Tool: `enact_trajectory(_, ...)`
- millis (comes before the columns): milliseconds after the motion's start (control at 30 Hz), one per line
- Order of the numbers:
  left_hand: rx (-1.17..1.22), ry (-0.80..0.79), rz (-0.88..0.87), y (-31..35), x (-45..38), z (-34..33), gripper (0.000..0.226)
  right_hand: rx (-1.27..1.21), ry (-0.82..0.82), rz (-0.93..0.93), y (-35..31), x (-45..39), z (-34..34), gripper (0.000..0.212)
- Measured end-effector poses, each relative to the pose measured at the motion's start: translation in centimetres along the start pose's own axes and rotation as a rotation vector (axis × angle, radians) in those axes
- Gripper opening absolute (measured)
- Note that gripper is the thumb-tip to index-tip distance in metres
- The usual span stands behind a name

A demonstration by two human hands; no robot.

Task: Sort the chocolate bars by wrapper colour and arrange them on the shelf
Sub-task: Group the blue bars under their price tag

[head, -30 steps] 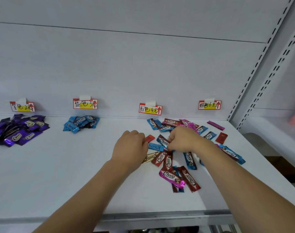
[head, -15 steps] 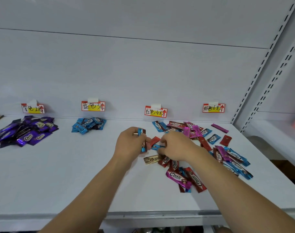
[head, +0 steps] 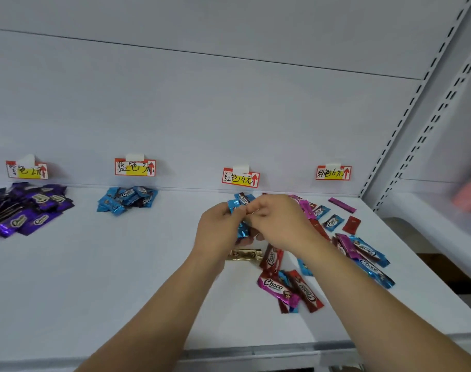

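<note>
Blue bars now sit gathered in the left hand's grip, lifted off the shelf just above the mixed pile; a second ago both hands were down picking. The right hand pinches one against them. Judging by this, a blue handful is ready for the blue pile, well left.

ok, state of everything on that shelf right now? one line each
left hand: grips blue bars
right hand: fingers curled at the same blue bars
blue bars: held above the shelf
purple pile: sorted under its tag
blue pile: sorted under its tag
mixed pile: unsorted
gold bar: lying flat, alone
</note>
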State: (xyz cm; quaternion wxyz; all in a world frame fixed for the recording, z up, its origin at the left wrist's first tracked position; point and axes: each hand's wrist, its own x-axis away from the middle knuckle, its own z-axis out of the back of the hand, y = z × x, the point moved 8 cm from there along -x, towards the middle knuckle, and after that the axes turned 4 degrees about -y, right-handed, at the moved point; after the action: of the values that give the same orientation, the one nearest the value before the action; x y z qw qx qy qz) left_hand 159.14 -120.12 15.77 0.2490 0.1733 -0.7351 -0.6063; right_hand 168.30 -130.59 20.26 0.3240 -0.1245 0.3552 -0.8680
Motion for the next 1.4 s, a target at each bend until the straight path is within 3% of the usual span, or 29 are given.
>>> enact_trajectory(267,0.01,0.131,0.055,-0.1,-1.2,4.7,0.009,0.655,0.183,-0.016,2.8,-6.6,-1.7,0.03)
enact_trajectory(400,-0.014,0.126,0.066,-0.2,-1.6,6.1,0.017,0.751,0.152,-0.078,3.6,-9.4,-3.3,0.043)
enact_trajectory(500,0.068,0.084,0.108,-0.6,-2.0,5.8,0.02,0.773,0.116,-0.08,3.6,-10.5,-3.5,0.034)
enact_trajectory(700,0.022,0.081,0.122,-0.8,-2.8,4.9,0.03,0.501,-0.09,-0.133,3.5,-9.5,-3.2,0.012)
enact_trajectory(900,0.052,0.084,0.147,-0.5,-3.1,2.7,0.018,-0.235,0.074,-0.132,2.5,-4.2,-0.3,0.005)
enact_trajectory(1033,0.09,0.081,0.111,-0.1,-3.3,1.0,0.014,-0.319,0.073,-0.111,2.4,-2.4,-0.5,0.008)
enact_trajectory(1233,0.038,0.097,0.085,0.4,-3.6,0.6,0.008,-0.057,0.028,-0.034,2.7,-3.8,-0.7,0.019)
enact_trajectory(1400,0.032,0.086,0.115,0.6,-3.9,2.3,0.006,0.457,0.172,-0.001,4.8,-8.6,0.3,0.02)
